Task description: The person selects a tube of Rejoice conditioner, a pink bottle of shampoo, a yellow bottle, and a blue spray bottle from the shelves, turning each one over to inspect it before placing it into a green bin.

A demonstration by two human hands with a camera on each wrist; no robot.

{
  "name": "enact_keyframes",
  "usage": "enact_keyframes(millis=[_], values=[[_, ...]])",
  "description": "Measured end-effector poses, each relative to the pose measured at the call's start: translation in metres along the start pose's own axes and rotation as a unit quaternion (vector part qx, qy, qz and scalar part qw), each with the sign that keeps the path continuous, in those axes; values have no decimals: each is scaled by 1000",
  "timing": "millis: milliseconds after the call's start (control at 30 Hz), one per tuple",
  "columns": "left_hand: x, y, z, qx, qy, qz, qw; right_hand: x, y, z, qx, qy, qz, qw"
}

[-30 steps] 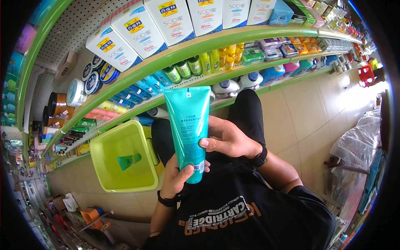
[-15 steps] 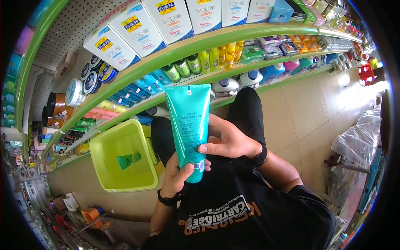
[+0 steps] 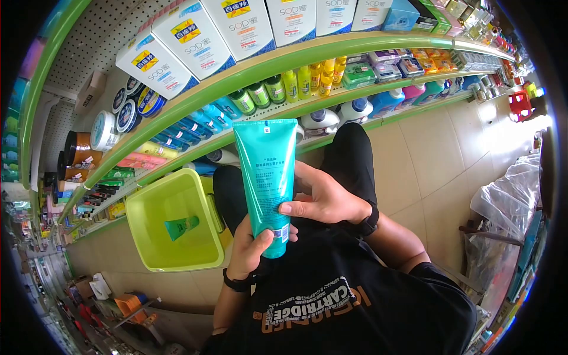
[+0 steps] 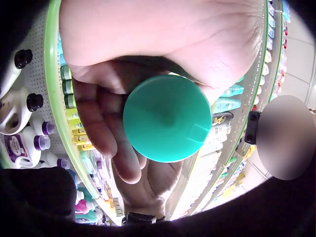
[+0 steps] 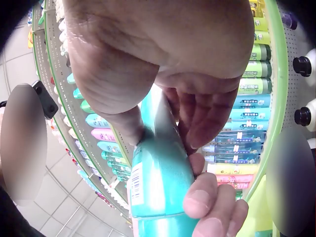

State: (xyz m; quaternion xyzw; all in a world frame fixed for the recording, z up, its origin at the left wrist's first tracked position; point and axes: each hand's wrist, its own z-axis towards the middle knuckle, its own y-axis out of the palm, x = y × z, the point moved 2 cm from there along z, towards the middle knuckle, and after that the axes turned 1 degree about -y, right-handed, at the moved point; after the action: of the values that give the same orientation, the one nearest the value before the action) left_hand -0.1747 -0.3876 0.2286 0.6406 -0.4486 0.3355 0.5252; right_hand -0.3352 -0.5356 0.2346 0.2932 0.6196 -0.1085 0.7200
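A large teal squeeze tube [image 3: 266, 160] stands upright in front of the person's chest, its printed back facing the head camera and its cap end down. Low on it, the left hand [image 3: 247, 249] grips the tube near the cap, thumb across the front. From the other side, the right hand [image 3: 325, 196] holds the tube's middle, with its thumb on the print and its fingers behind. In the left wrist view the round cap [image 4: 167, 118] faces the camera, curled fingers beside it. The right wrist view shows the barcode [image 5: 137, 183] on the tube, below the right thumb.
A lime-green bin [image 3: 135, 236] stands at the left with a small green tube [image 3: 181, 227] in it. Ahead, the shelf [image 3: 248, 71] carries white boxes [image 3: 192, 38], bottles and jars. Clear plastic sheeting [image 3: 509, 195] lies at the right, beside the tiled floor [image 3: 420, 154].
The right thumb has slid slightly down the tube's printed back. Both hands keep their hold, and the tube sits almost where it was.
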Motion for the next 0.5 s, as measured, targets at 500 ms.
enact_keyframes(millis=[500], values=[[1,-3,2,0,0,2,1000,2,1,3,5,4,5,1000]])
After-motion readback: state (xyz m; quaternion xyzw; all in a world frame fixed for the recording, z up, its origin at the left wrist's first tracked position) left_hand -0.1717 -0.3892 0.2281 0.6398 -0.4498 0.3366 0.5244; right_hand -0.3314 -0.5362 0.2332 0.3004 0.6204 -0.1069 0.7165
